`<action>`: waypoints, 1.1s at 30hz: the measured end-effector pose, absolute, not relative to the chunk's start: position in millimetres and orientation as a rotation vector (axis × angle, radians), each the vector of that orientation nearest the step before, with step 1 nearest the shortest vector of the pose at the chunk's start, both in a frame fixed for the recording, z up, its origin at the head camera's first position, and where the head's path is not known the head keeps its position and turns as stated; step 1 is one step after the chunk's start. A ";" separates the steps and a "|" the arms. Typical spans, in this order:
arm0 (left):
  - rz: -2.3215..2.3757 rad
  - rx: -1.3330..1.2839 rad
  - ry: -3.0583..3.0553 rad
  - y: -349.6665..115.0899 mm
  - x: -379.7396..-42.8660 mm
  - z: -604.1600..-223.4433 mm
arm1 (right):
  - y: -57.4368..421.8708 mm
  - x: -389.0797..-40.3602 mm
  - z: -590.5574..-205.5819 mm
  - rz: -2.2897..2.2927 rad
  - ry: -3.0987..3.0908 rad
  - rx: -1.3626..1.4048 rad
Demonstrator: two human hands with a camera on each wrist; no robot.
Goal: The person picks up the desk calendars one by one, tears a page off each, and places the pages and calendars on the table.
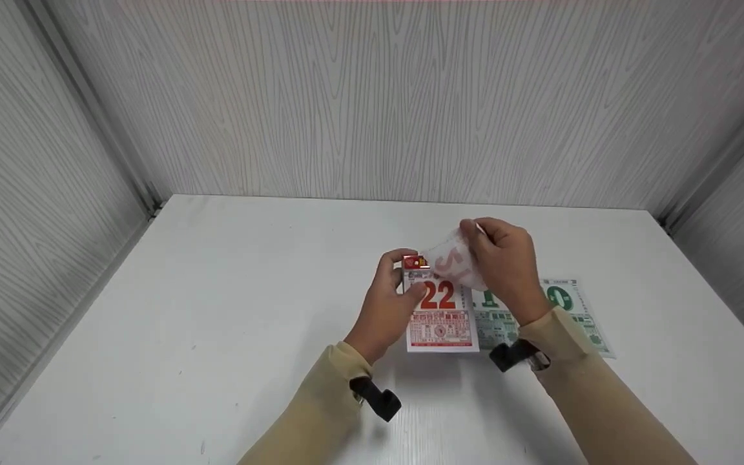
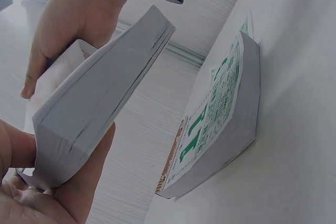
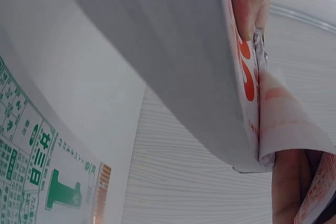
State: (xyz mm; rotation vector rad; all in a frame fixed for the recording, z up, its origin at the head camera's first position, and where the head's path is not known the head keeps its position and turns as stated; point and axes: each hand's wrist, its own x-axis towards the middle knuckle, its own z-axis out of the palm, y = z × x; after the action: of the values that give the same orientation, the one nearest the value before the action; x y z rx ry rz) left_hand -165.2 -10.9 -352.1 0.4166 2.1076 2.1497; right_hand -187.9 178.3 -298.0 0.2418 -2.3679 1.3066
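A thick tear-off calendar with a red 22 is held above the table in my left hand. The left thumb lies on its front face and the fingers reach behind. My right hand pinches a thin calendar sheet, pulled up and to the right from the calendar's top. In the right wrist view this sheet curls away with one edge against the calendar's top. Below the right hand, a second thick calendar with green print lies on the table, partly hidden in the head view.
A loose-looking sheet with a green 0 showing lies at the right, partly under the right forearm's line of sight. The white table meets wood-grain panels at the back and sides.
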 end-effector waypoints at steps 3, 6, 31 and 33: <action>2.145 0.405 2.108 -11.6 -165.2 -351.9 | 178.2 -188.1 -300.0 1.356 -2.330 0.230; 2.141 0.389 2.105 -11.7 -165.1 -351.8 | 178.8 -187.8 -301.8 1.407 -2.305 0.210; 2.157 0.405 2.072 -14.0 -163.0 -349.5 | 188.7 -186.3 -311.1 1.677 -2.091 0.195; 2.151 0.390 2.079 -13.1 -163.0 -349.9 | 189.7 -186.0 -311.8 1.698 -2.069 0.191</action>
State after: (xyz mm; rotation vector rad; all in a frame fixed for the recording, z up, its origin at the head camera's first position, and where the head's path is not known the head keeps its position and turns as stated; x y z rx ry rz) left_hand -163.0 -13.1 -349.9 0.3902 2.0795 2.1508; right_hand -186.0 189.7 -311.8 0.1909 -2.0692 1.6982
